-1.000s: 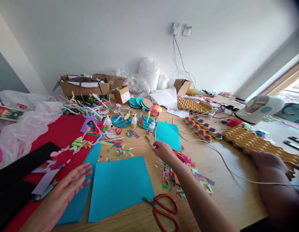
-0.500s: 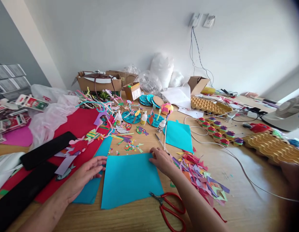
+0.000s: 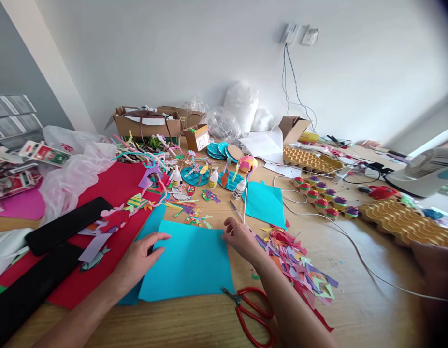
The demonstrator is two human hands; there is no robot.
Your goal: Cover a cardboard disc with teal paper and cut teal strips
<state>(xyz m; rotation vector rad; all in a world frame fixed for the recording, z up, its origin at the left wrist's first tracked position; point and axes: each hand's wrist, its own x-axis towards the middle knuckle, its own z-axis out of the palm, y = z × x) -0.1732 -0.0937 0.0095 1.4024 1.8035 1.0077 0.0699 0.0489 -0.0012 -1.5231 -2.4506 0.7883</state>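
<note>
A bright blue sheet [image 3: 189, 263], paper or thin foam, lies flat on the wooden table in front of me. My left hand [image 3: 146, 251] is open over its left edge, thumb and fingers apart. At the far right corner, the curled fingers of my right hand [image 3: 236, 237] close on the sheet's edge. Scissors with red handles [image 3: 254, 311] rest near the front right corner, blades slightly apart. A pen [image 3: 236, 210] and a thin white stick [image 3: 245, 203] lie beyond my right hand. Another blue sheet [image 3: 263, 205] is farther right.
Colourful paper scraps [image 3: 292, 261] are piled right of my forearm. Red sheets [image 3: 111, 188] and a black phone-like slab [image 3: 69, 224] lie left. Glue bottles [image 3: 213, 178] stand behind. Painted egg-carton cups [image 3: 321, 195] and a white cable [image 3: 339, 229] are right. Another person's hand [image 3: 432, 261] touches an egg tray [image 3: 405, 222].
The blue sheet has shifted left and turned slightly, with its left side now overlapping the blue sheet beneath. My left hand has moved rightward over its edge. My right hand stays at the corner.
</note>
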